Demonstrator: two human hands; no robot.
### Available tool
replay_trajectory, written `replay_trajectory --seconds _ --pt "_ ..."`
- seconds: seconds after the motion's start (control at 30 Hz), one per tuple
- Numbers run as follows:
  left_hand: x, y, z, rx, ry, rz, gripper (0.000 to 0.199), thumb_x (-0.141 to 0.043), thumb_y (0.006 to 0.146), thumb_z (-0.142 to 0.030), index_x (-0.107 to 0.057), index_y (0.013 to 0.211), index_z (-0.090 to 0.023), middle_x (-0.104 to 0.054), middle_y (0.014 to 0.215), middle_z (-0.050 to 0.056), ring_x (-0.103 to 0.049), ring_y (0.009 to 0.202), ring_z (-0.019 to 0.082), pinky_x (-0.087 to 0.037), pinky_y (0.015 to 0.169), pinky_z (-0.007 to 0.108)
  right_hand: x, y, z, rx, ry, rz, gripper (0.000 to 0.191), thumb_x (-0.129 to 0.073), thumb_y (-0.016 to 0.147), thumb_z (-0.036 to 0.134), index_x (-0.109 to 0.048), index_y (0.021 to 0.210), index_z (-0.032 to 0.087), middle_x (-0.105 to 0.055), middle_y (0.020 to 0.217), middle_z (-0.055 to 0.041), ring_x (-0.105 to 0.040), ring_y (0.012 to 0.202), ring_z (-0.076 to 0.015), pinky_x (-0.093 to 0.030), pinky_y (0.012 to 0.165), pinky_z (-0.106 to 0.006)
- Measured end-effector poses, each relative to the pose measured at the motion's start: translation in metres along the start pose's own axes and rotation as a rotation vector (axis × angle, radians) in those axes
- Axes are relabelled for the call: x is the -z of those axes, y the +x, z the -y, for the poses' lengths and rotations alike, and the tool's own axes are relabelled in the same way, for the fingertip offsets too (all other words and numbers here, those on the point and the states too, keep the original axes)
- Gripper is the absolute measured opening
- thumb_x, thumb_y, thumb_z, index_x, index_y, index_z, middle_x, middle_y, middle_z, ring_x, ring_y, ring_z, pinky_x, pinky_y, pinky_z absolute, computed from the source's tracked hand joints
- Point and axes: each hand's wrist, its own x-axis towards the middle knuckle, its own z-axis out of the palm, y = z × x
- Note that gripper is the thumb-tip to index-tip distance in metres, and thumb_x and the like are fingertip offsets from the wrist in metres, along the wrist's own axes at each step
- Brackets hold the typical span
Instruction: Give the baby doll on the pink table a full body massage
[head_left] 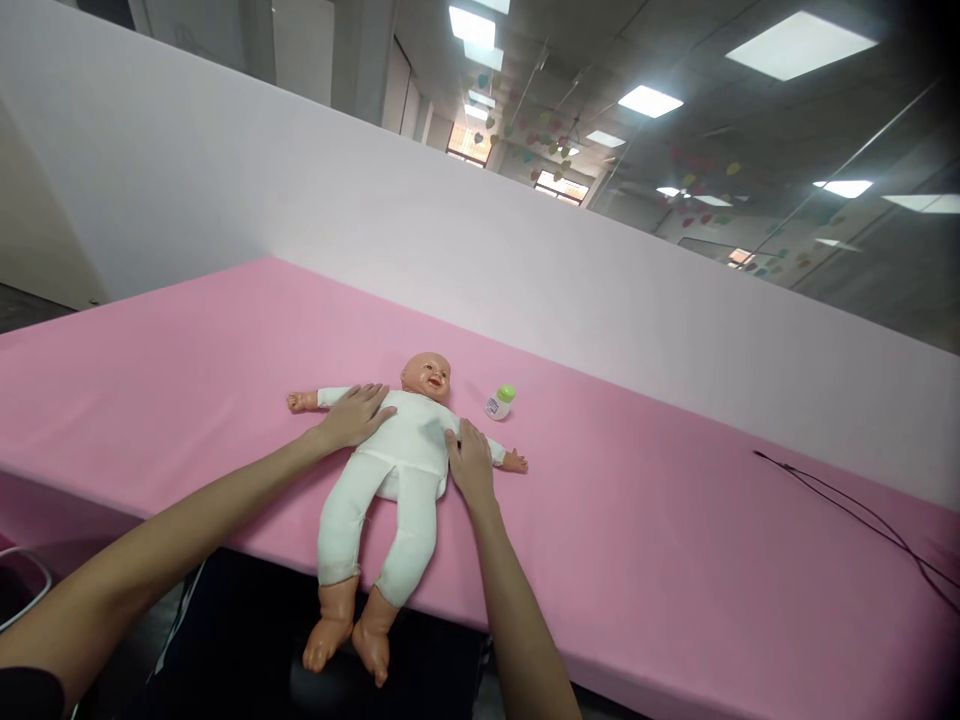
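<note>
A baby doll (409, 430) with a white cloth body lies face up on a pink-covered table (637, 530), its arms spread and its feet past the front edge. My left hand (356, 415) rests flat with fingers stretched on the doll's shoulder and upper arm, at the picture's left. On the other side, my right hand (471, 462) lies against the doll's side and upper arm, fingers extended. Neither hand is wrapped round anything. Beside the doll's head, to the right, stands a small clear jar (498, 403) with a green lid and a printed label.
A thin black cable (832, 492) runs over the table's right end. Behind the table rises a white partition (525, 270). A white cord (34, 580) hangs at the lower left. Dark clothing (255, 640) shows below the front edge.
</note>
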Motion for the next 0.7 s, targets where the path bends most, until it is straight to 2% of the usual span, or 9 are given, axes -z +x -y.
replay_trajectory --seconds 0.1,0.2,0.3,0.4,0.47,0.53,0.57,0.63,0.7 --pt "0.006 -0.006 0.015 -0.009 0.134 -0.063 0.065 -0.029 0.105 -0.05 -0.055 0.143 -0.006 -0.05 0.155 0.024 -0.042 0.148 0.04 -0.026 0.122 0.056 0.008 -0.002 -0.003 -0.015 -0.15 -0.024 0.061 -0.026 0.107 0.054 -0.063 0.13 0.011 -0.067 0.132 -0.0215 -0.058 0.126 -0.0331 -0.036 0.112 -0.048" --pt "0.021 -0.006 0.009 0.005 0.112 -0.181 0.065 -0.033 0.104 -0.05 -0.054 0.144 -0.003 -0.047 0.156 0.027 -0.037 0.15 0.042 -0.028 0.122 0.058 0.023 0.001 -0.013 -0.112 -0.285 -0.065 0.058 -0.029 0.106 0.054 -0.069 0.116 0.013 -0.068 0.126 -0.0238 -0.057 0.124 -0.0372 -0.038 0.107 -0.051" --pt "0.039 0.006 -0.03 -0.124 -0.111 -0.275 0.07 -0.042 0.102 -0.054 -0.046 0.153 -0.007 -0.036 0.165 0.021 -0.023 0.157 0.039 -0.02 0.127 0.057 0.046 0.012 -0.028 -0.199 -0.282 -0.104 0.053 -0.032 0.105 0.052 -0.07 0.112 0.015 -0.07 0.118 -0.0234 -0.058 0.118 -0.0384 -0.041 0.101 -0.052" --pt "0.042 0.035 -0.09 -0.228 -0.592 -0.122 0.065 -0.048 0.1 -0.059 -0.053 0.151 -0.019 -0.047 0.161 0.011 -0.034 0.154 0.032 -0.024 0.128 0.049 0.07 0.033 -0.037 -0.226 -0.143 -0.087 0.048 -0.029 0.106 0.047 -0.066 0.114 0.017 -0.071 0.112 -0.0189 -0.062 0.108 -0.0341 -0.046 0.092 -0.046" --pt "0.031 0.063 -0.127 -0.057 -1.067 0.076 0.063 -0.046 0.101 -0.06 -0.062 0.141 -0.014 -0.054 0.154 0.017 -0.047 0.146 0.033 -0.034 0.124 0.044 0.08 0.051 -0.037 -0.202 -0.059 -0.082 0.045 -0.027 0.106 0.043 -0.063 0.116 0.018 -0.07 0.112 -0.0159 -0.063 0.105 -0.0314 -0.048 0.088 -0.044" --pt "0.013 0.093 -0.154 0.259 -1.569 0.302 0.075 -0.03 0.104 -0.063 -0.058 0.143 -0.006 -0.054 0.152 0.026 -0.055 0.14 0.033 -0.046 0.115 0.044 0.084 0.067 -0.037 -0.147 -0.012 -0.089 0.042 -0.025 0.105 0.036 -0.06 0.12 0.018 -0.07 0.114 -0.0147 -0.064 0.106 -0.03 -0.05 0.088 -0.044" --pt "0.003 0.108 -0.162 0.4 -1.749 0.341 0.077 -0.027 0.105 -0.062 -0.054 0.145 -0.003 -0.052 0.152 0.029 -0.055 0.139 0.033 -0.049 0.113 0.043 0.083 0.074 -0.038 -0.116 -0.001 -0.095 0.04 -0.026 0.104 0.033 -0.059 0.122 0.018 -0.069 0.117 -0.0153 -0.063 0.111 -0.0301 -0.05 0.092 -0.045" --pt "-0.015 0.132 -0.171 0.626 -1.98 0.302 0.076 -0.026 0.106 -0.06 -0.049 0.148 -0.001 -0.046 0.156 0.03 -0.05 0.144 0.031 -0.05 0.112 0.04 0.08 0.084 -0.042 -0.058 0.004 -0.1 0.04 -0.028 0.103 0.031 -0.059 0.124 0.017 -0.066 0.127 -0.0174 -0.059 0.125 -0.031 -0.047 0.102 -0.049" --pt "-0.03 0.149 -0.174 0.73 -2.063 0.219 0.075 -0.026 0.106 -0.059 -0.046 0.15 -0.001 -0.04 0.161 0.028 -0.043 0.149 0.029 -0.049 0.113 0.037 0.075 0.089 -0.049 -0.018 0.006 -0.08 0.041 -0.028 0.104 0.034 -0.06 0.123 0.018 -0.064 0.134 -0.0172 -0.053 0.135 -0.0311 -0.043 0.11 -0.051"
